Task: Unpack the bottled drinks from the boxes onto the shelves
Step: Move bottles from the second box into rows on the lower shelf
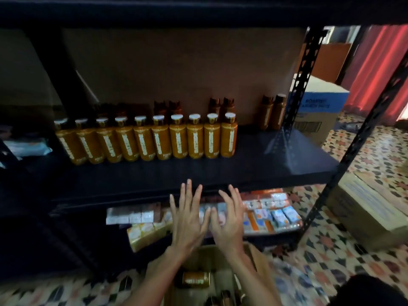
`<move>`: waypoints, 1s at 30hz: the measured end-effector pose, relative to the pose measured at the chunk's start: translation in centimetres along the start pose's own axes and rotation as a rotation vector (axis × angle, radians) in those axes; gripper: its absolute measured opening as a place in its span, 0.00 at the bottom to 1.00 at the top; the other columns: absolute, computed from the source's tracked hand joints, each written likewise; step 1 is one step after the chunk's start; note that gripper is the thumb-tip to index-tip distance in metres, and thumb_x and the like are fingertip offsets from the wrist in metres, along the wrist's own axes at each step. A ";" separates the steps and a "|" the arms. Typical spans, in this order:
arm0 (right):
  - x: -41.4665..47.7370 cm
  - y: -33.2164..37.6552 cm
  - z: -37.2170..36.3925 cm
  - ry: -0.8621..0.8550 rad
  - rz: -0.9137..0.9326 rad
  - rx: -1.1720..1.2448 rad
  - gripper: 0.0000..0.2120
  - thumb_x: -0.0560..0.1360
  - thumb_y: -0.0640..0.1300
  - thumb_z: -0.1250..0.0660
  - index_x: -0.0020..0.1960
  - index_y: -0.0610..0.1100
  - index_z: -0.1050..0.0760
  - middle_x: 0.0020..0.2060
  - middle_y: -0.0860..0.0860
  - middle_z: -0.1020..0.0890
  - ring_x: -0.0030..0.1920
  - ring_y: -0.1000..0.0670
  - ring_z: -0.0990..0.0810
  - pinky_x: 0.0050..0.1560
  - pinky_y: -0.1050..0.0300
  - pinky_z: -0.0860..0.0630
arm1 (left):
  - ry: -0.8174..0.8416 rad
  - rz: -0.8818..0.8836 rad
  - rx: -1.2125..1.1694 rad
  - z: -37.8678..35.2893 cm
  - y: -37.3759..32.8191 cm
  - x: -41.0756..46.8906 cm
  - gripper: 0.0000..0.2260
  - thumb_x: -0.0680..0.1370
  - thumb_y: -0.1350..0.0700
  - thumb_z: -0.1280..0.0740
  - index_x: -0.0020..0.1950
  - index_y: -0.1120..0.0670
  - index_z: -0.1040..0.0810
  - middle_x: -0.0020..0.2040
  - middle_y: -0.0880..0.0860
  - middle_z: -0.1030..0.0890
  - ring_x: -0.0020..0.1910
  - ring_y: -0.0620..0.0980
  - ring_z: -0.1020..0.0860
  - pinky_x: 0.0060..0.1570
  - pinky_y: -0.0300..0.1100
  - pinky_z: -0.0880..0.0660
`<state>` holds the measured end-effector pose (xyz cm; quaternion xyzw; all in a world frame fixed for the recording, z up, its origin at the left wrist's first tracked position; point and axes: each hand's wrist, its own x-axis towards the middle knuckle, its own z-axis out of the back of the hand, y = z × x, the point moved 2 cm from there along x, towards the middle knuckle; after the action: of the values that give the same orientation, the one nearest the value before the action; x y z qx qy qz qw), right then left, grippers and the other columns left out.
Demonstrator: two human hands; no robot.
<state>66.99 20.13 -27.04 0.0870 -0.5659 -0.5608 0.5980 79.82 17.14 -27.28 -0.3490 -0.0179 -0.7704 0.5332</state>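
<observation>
Both hands are up in front of the shelf [220, 171], just under its front edge, & they hold nothing. The left hand [187, 219] has its fingers straight & spread wide. The right hand [228, 219] is spread too, w/ fingers bent a little, & the two thumbs are close together. Below the shelf & nearer to the person sits the open box [261, 259]. In it lies one bottle [192, 279], gold-brown, on its side. Its long way runs left to right, same as the shelf's front edge. Which end is the cap I can't tell, it's too blurry. More dark tops show lower in the box, prob. bottles standing up, but that's not clear. On the shelf ten orange bottles [145, 142] stand in a row, white caps up, packed side by side. Brown bottles [273, 111] stand at the back of the shelf. I think the bottle is full, so a bit heavy for its size, hard & smooth, maybe slippery. It's round, so it could roll. Best to wrap one hand round its middle, then turn it so the cap points up. A good spot, I think, is on the shelf right next to the last bottle at the right end of the row.
</observation>
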 end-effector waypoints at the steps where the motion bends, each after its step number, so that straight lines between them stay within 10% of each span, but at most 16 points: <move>1: -1.5 -0.4 -0.4 0.028 -0.041 -0.006 0.21 0.80 0.50 0.35 0.72 0.48 0.29 0.78 0.52 0.36 0.80 0.51 0.42 0.77 0.66 0.49 | 0.017 0.013 -0.010 -0.6 0.2 -1.5 0.28 0.82 0.44 0.47 0.82 0.51 0.46 0.82 0.54 0.51 0.81 0.53 0.52 0.77 0.58 0.58; 10: -13.8 -6.7 -2.9 0.285 -0.303 -0.078 0.17 0.77 0.39 0.32 0.65 0.46 0.23 0.64 0.53 0.24 0.66 0.56 0.28 0.70 0.62 0.34 | 0.372 0.218 -0.029 -7.0 4.1 -14.1 0.21 0.81 0.51 0.47 0.72 0.53 0.28 0.72 0.52 0.28 0.73 0.50 0.32 0.70 0.53 0.34; 17: -19.7 -11.9 -2.4 0.595 -0.754 -0.142 0.10 0.82 0.38 0.37 0.53 0.48 0.18 0.41 0.56 0.18 0.36 0.63 0.22 0.36 0.74 0.28 | 0.945 0.519 -0.108 -12.5 8.7 -19.8 0.12 0.83 0.58 0.41 0.65 0.53 0.25 0.60 0.53 0.21 0.52 0.48 0.22 0.53 0.44 0.23; 22: -22.4 -17.3 -2.8 0.760 -1.125 -0.185 0.11 0.84 0.43 0.42 0.59 0.47 0.21 0.50 0.49 0.18 0.44 0.56 0.20 0.41 0.61 0.23 | 1.124 0.650 -0.078 -16.7 11.3 -21.2 0.16 0.83 0.55 0.43 0.72 0.51 0.33 0.68 0.58 0.29 0.64 0.57 0.26 0.64 0.57 0.27; 30: -23.8 -22.0 -6.2 1.084 -1.027 -0.267 0.19 0.82 0.38 0.38 0.72 0.46 0.28 0.65 0.45 0.22 0.61 0.46 0.22 0.48 0.66 0.24 | 1.009 0.895 -0.117 -21.4 14.3 -21.5 0.37 0.77 0.60 0.35 0.81 0.47 0.50 0.80 0.55 0.49 0.77 0.60 0.42 0.74 0.60 0.40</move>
<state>65.61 27.30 -59.22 0.5300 -0.0082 -0.7114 0.4615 84.66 19.83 -60.40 0.0514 0.4211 -0.5435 0.7243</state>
